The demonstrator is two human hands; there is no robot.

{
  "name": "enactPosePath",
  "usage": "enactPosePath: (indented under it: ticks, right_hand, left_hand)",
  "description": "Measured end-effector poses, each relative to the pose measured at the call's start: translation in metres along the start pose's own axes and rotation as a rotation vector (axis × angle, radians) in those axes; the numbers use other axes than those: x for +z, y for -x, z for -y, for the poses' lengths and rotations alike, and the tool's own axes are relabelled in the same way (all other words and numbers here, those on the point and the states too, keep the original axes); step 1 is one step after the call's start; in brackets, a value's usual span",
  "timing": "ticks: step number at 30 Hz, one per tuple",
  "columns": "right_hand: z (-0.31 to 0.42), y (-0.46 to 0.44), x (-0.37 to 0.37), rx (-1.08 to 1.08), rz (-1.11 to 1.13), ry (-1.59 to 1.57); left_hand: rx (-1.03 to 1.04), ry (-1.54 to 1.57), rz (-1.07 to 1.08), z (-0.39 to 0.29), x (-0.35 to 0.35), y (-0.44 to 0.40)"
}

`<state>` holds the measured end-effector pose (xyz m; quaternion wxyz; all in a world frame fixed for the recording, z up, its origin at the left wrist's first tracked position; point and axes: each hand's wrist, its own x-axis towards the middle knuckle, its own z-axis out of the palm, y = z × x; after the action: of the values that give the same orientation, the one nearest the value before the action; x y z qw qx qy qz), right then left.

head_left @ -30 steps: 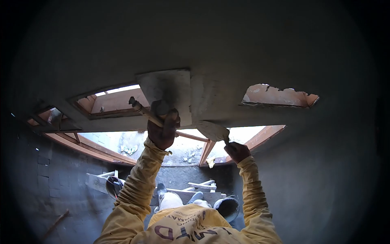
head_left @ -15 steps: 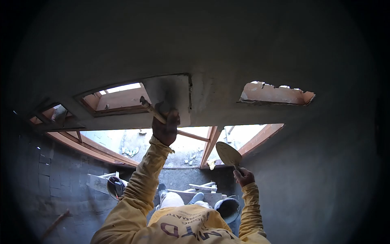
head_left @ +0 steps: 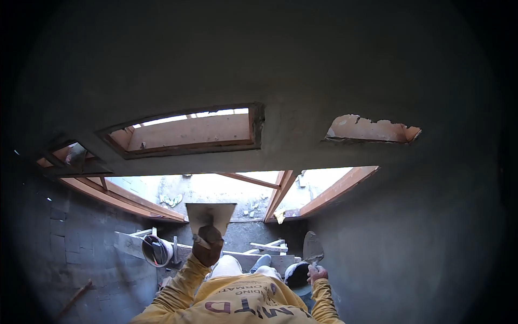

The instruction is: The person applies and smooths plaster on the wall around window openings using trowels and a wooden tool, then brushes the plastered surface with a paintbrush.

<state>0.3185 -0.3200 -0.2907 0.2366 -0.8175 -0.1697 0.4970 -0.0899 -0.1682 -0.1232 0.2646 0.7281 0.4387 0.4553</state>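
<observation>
My left hand (head_left: 208, 249) is closed round the handle of a plastering trowel (head_left: 200, 213); its flat rectangular plate is lowered in front of my body, apart from the wall. Lower right, my right hand (head_left: 317, 274) grips a masonry trowel (head_left: 313, 247) with a leaf-shaped blade pointing up. That hand is beside a bucket (head_left: 296, 274), whose contents look dark. Ahead is a grey plastered wall (head_left: 291, 135) with a framed rectangular opening (head_left: 189, 129) and a ragged-edged opening (head_left: 372, 128).
A second bucket (head_left: 157, 251) with tools inside stands at the left by a plank (head_left: 129, 243). Wooden door frames (head_left: 281, 195) cross below the wall openings. White boards (head_left: 270, 247) lie near my feet. A block wall (head_left: 70, 237) is on the left.
My left hand has drawn the plastering trowel down and away from the wall, uncovering the framed opening's right part. My right hand has lowered the masonry trowel towards the bucket.
</observation>
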Motion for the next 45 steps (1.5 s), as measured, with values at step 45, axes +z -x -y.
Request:
enactPosePath:
  ticks: [45]
  right_hand:
    - [0.081,0.109,0.170,0.118,1.346,-1.268]
  left_hand:
    - [-0.290,0.116,0.589,0.031,0.133,0.002]
